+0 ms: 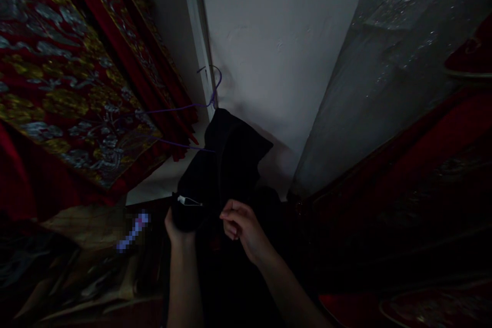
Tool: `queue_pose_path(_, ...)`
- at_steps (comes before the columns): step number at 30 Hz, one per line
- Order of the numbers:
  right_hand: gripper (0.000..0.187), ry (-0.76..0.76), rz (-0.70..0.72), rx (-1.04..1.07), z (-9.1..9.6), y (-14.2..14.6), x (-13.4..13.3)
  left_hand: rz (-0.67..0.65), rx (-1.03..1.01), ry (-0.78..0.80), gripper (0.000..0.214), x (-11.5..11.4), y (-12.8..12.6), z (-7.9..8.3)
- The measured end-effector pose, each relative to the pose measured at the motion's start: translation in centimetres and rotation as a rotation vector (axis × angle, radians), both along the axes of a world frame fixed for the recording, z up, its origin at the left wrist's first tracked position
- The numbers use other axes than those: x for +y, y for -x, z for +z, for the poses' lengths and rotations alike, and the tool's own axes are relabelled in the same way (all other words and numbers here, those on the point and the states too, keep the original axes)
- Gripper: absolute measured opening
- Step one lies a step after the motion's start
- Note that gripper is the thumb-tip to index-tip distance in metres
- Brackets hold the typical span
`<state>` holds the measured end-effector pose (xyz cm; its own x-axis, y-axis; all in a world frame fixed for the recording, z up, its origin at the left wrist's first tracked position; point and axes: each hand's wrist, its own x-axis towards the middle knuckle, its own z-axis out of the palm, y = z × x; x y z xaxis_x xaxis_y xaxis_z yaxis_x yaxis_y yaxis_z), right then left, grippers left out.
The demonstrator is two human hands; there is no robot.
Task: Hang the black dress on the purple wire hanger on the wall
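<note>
One black cloth (230, 159) hangs just under one purple hanger (209, 93) by the white wall (277, 36). Two hands hold it: left hand (173, 226) grips its bottom, right hand (242, 228) pinches it with curled fingers.

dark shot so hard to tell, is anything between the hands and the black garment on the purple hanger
Nothing visible does. The left hand is at the lower edge of the black garment, fingers hidden under the cloth; the right hand closes on its front. The red embroidered cloth hangs off to the left, apart.
</note>
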<state>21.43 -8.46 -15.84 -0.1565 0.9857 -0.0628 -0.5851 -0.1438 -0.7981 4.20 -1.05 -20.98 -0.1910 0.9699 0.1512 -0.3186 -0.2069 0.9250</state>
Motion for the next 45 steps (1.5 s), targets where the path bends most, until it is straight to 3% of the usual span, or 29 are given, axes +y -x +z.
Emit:
queue_pose_path(2, 0.017, 0.010, 0.010, -0.024, -0.3, -0.3, 0.4, 0.038, -0.049, 0.027, 0.034, -0.9, -0.4, 0.3)
queue_pose_path(5, 0.018, 0.042, -0.031, -0.094, -1.2, -0.7, 1.2, 0.079, -0.148, 0.059, 0.023, -2.0, -0.6, 2.4)
queue_pose_path(10, 0.021, 0.023, -0.207, -0.251, -2.3, -0.4, 1.7, 0.029, -0.168, -0.071, 0.026, -4.2, -2.3, 5.9)
queue_pose_path(15, 0.038, -0.213, -0.073, -0.218, -1.3, 0.3, 0.6, -0.075, 0.007, -0.109, 0.021, -5.3, -5.3, 6.2)
queue_pose_path(18, 0.046, -0.265, -0.100, -0.292, -1.2, 0.5, 0.7, -0.050, 0.186, -0.156, 0.020, -5.0, -6.3, 6.0)
queue_pose_path(20, 0.041, -0.276, -0.081, -0.381, -1.5, 0.4, 1.1, -0.019, 0.298, -0.205, 0.022, -4.7, -6.3, 5.9)
queue_pose_path(23, 0.026, -0.347, 0.048, -0.531, -1.4, -0.3, 1.6, -0.053, 0.409, -0.187, 0.027, -4.5, -5.6, 4.9)
queue_pose_path(27, 0.024, -0.520, 0.136, -0.765, 0.5, -2.8, 2.7, -0.254, 0.528, 0.033, 0.049, -4.3, -3.8, 2.3)
queue_pose_path(29, 0.025, -0.594, 0.078, -0.891, 2.2, -4.7, 3.9, -0.464, 0.659, 0.098, 0.056, -3.8, -2.6, 1.3)
queue_pose_path(32, 0.026, -0.728, -0.181, -0.975, 4.7, -6.9, 6.9, -0.703, 0.872, 0.111, 0.053, -2.6, -0.7, 1.2)
queue_pose_path(34, 0.033, -0.823, -0.380, -0.911, 5.8, -7.4, 9.6, -0.650, 1.000, 0.089, 0.051, -1.7, 0.4, 2.0)
queue_pose_path(36, 0.036, -0.782, -0.515, -0.836, 6.0, -6.8, 12.7, -0.533, 1.067, 0.060, 0.052, -1.1, 1.2, 3.0)
queue_pose_path(41, 0.040, -0.493, -0.324, -0.971, 3.9, -5.5, 18.9, -0.447, 1.137, 0.049, 0.051, -1.0, 2.8, 4.1)
queue_pose_path(45, 0.038, -0.497, -0.285, -1.008, 3.0, -8.3, 19.0, -0.421, 1.239, 0.069, 0.048, -1.1, 4.8, 3.8)
